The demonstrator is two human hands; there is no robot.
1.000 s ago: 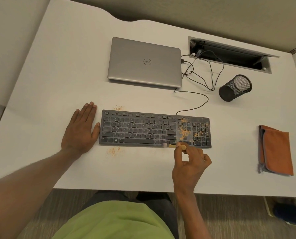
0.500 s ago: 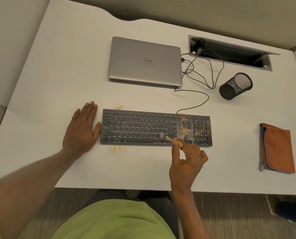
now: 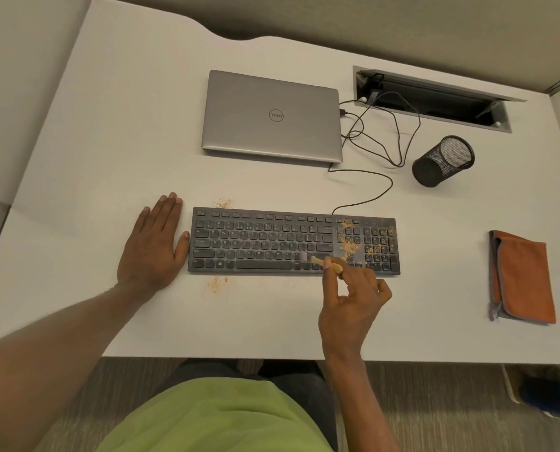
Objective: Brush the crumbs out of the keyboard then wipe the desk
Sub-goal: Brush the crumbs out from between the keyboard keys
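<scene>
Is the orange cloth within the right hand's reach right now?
Probably yes: bare desk lies between the right hand and the orange cloth, though that hand holds a brush.

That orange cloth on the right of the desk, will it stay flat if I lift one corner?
Likely floppy: the orange cloth lies folded flat on the desk, so a lifted corner would probably let it unfold and droop. It looks thin, so probably light. Pushed, it may bunch rather than slide whole.
</scene>
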